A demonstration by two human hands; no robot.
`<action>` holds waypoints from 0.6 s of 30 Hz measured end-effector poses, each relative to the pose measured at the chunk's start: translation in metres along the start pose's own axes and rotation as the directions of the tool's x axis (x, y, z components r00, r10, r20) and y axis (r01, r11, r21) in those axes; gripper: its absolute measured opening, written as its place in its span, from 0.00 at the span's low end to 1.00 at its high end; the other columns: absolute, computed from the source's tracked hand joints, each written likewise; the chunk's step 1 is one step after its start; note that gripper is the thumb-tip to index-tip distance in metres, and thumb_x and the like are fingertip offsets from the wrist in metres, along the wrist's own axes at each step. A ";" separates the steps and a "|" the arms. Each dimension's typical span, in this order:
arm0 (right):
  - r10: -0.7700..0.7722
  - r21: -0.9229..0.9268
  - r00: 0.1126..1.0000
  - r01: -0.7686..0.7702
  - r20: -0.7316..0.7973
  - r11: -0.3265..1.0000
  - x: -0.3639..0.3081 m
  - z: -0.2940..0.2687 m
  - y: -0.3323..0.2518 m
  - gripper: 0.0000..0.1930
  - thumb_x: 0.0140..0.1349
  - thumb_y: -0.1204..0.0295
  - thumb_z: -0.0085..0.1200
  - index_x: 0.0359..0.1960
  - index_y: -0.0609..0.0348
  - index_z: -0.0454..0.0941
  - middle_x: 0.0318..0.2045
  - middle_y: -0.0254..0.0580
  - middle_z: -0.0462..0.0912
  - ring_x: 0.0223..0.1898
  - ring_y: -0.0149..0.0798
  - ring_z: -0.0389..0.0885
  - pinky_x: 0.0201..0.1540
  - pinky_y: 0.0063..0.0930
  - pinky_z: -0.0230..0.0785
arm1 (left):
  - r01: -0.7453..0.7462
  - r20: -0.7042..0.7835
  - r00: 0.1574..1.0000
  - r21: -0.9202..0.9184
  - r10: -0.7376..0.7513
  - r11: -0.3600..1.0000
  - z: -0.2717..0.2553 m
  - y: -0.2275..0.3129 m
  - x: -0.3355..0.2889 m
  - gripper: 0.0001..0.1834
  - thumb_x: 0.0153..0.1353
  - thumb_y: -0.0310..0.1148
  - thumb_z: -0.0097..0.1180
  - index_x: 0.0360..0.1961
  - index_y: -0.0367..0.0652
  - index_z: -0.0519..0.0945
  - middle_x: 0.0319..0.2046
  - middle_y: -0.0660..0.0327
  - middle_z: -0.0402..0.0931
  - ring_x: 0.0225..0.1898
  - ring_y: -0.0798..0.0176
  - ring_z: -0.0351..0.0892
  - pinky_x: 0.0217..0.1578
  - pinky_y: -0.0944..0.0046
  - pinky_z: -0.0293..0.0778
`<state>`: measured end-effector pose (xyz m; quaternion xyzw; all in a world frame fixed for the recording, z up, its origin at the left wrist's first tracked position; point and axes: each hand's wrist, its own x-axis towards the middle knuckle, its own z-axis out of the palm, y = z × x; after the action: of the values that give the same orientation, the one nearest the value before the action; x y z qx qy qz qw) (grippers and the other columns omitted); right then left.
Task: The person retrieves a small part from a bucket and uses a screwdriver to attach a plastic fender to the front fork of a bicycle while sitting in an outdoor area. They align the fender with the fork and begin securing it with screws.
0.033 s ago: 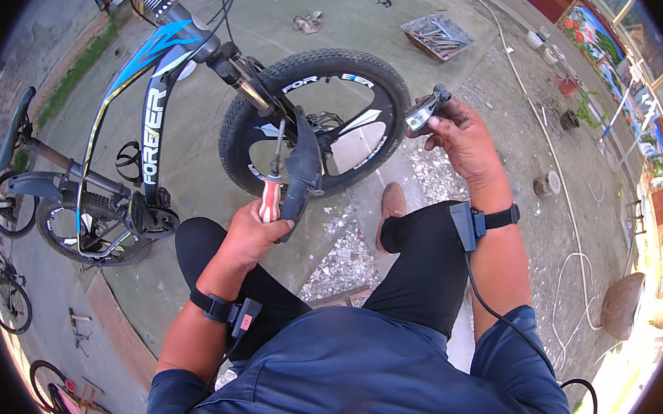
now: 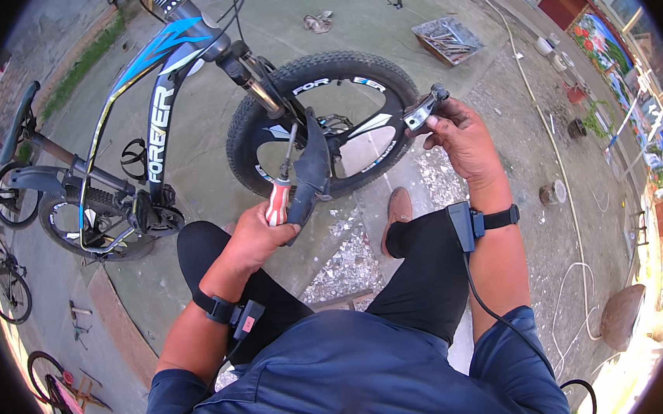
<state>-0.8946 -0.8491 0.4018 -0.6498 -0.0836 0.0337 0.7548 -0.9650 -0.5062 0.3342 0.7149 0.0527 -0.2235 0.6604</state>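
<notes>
- Left hand (image 2: 254,235) grips a red-and-white-handled screwdriver (image 2: 278,201) alongside a black mudguard (image 2: 312,169), before a bicycle's (image 2: 161,135) front wheel (image 2: 348,137).
- Right hand (image 2: 464,140) pinches a metal bracket (image 2: 420,113) near the wheel's right edge.

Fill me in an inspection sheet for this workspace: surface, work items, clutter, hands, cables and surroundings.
Surface: concrete ground, with pale chips between the legs.
Work items: bicycle; black mudguard by its front wheel, attachment unclear; red-and-white screwdriver; small metal bracket.
Clutter: shallow tray of slender items; crumpled rag-like item; hammer at left.
Hands: left hand grips the screwdriver's handle; right hand holds the metal bracket.
Cables: black cable from the right wrist device; pale hose on the ground at right.
Surroundings: pink bicycle at lower left; floral picture at far right.
</notes>
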 end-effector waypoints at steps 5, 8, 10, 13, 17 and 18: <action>-0.020 -0.049 0.999 0.022 0.029 0.999 0.079 0.043 0.029 0.19 0.58 0.72 0.59 0.50 0.67 0.73 0.38 0.41 0.81 0.35 0.37 0.83 0.32 0.22 0.71 | 0.114 0.048 0.990 0.278 -0.133 0.954 -0.020 0.008 0.003 0.17 0.49 0.32 0.66 0.37 0.35 0.76 0.27 0.64 0.74 0.29 0.72 0.71 0.34 0.67 0.70; -0.006 -0.094 0.999 0.011 0.049 0.995 0.107 0.058 0.043 0.19 0.59 0.73 0.59 0.50 0.67 0.73 0.37 0.41 0.81 0.35 0.35 0.83 0.32 0.22 0.71 | 0.091 0.077 0.990 0.294 -0.119 0.951 -0.024 0.001 -0.003 0.17 0.49 0.32 0.66 0.38 0.35 0.76 0.28 0.64 0.74 0.31 0.71 0.69 0.36 0.67 0.70; -0.017 -0.115 0.997 0.026 0.076 0.993 0.122 0.064 0.048 0.18 0.58 0.72 0.60 0.49 0.66 0.75 0.37 0.38 0.81 0.34 0.31 0.81 0.32 0.20 0.70 | 0.050 0.147 0.985 0.248 -0.089 0.968 -0.030 -0.016 -0.003 0.18 0.49 0.32 0.65 0.39 0.35 0.76 0.28 0.63 0.74 0.31 0.71 0.69 0.36 0.67 0.70; -0.011 -0.112 0.995 0.023 0.104 0.993 0.140 0.071 0.057 0.19 0.58 0.72 0.62 0.50 0.65 0.75 0.35 0.34 0.82 0.33 0.25 0.80 0.32 0.18 0.70 | 0.064 0.167 0.980 0.248 -0.107 0.967 -0.034 -0.025 -0.015 0.17 0.50 0.31 0.65 0.39 0.35 0.76 0.28 0.64 0.74 0.31 0.70 0.69 0.37 0.67 0.70; -0.017 -0.119 0.998 0.025 0.067 0.993 0.152 0.079 0.069 0.19 0.57 0.72 0.63 0.49 0.64 0.75 0.35 0.34 0.82 0.32 0.25 0.79 0.32 0.17 0.70 | 0.102 0.170 0.975 0.229 -0.143 0.968 -0.032 -0.033 -0.023 0.16 0.49 0.31 0.64 0.38 0.35 0.76 0.27 0.64 0.74 0.30 0.72 0.69 0.36 0.68 0.70; -0.017 -0.102 0.998 0.024 0.065 0.994 0.154 0.082 0.070 0.18 0.57 0.73 0.63 0.48 0.64 0.75 0.34 0.34 0.81 0.31 0.25 0.79 0.31 0.17 0.69 | 0.106 0.174 0.973 0.241 -0.151 0.965 -0.033 -0.035 -0.023 0.16 0.49 0.31 0.64 0.38 0.35 0.76 0.27 0.64 0.74 0.30 0.72 0.69 0.35 0.68 0.70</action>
<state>-0.7530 -0.7342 0.3569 -0.6856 -0.1160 0.0422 0.7175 -0.9900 -0.4647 0.3120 0.7569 0.0095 -0.3381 0.5592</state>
